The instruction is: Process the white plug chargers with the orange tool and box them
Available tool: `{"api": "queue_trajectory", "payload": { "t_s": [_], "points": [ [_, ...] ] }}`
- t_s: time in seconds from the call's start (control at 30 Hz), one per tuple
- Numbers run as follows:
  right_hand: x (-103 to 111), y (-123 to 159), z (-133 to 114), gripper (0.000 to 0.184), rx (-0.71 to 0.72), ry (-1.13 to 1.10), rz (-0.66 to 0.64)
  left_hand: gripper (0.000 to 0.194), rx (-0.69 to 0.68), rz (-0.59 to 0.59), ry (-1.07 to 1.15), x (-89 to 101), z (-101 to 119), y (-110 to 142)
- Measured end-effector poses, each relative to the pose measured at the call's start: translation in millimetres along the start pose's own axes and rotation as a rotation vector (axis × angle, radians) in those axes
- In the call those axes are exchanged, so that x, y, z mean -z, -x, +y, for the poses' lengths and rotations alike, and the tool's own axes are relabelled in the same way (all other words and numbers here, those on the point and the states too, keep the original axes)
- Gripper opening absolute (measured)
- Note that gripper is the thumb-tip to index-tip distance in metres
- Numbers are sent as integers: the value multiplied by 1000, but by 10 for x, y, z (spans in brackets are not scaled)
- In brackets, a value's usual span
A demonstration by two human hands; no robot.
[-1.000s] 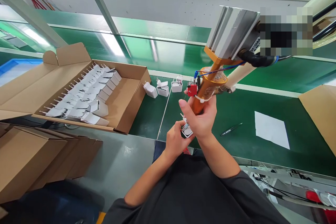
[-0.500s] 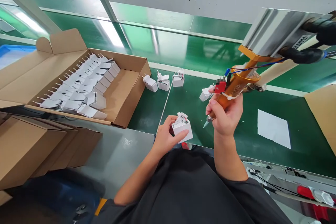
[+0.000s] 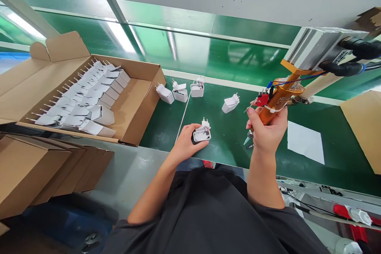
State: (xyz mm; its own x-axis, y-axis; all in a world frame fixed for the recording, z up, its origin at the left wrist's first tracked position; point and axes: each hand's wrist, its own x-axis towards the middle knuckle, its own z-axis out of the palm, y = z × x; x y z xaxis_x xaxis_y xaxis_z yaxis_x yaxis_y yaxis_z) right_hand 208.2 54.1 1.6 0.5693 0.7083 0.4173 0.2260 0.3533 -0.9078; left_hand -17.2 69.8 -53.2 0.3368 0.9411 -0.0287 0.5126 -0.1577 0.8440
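White plug casing (image 3: 200, 136), open side up near the front edge of the table (image 3: 223, 149), now pinched in a half-curled left hand (image 3: 185, 145), right hand (image 3: 269, 134) wrapped round the orange dispenser (image 3: 281, 98) and nozzle (image 3: 247, 140) held apart, seemingly positioning, next likely calling for steady, level placement.

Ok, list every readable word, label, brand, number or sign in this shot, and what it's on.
Nothing reads clearly.
Silver block: label with dark characters, too small and blurred to read.
Orange tool: faint surface marks, can't tell if lettering.
Black pen-like item: pale marks, too small.
White sheet: no writing visible.
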Motion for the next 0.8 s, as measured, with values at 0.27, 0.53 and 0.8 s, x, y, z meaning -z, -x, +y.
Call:
{"api": "queue_trajectory", "payload": {
  "t_s": [0.27, 0.53, 0.8],
  "points": [
    [44, 10, 38, 36, -17, -28, 1, 26, -79, -35, 113, -122, 4, -267],
    [89, 12, 50, 35, -51, -28, 3, 58, -531, 70, -330, -37, -102, -83],
    [122, 9, 92, 33, -53, -12, 20, 30, -502, 97, -333, -49, -173, -23]
  ]
}}
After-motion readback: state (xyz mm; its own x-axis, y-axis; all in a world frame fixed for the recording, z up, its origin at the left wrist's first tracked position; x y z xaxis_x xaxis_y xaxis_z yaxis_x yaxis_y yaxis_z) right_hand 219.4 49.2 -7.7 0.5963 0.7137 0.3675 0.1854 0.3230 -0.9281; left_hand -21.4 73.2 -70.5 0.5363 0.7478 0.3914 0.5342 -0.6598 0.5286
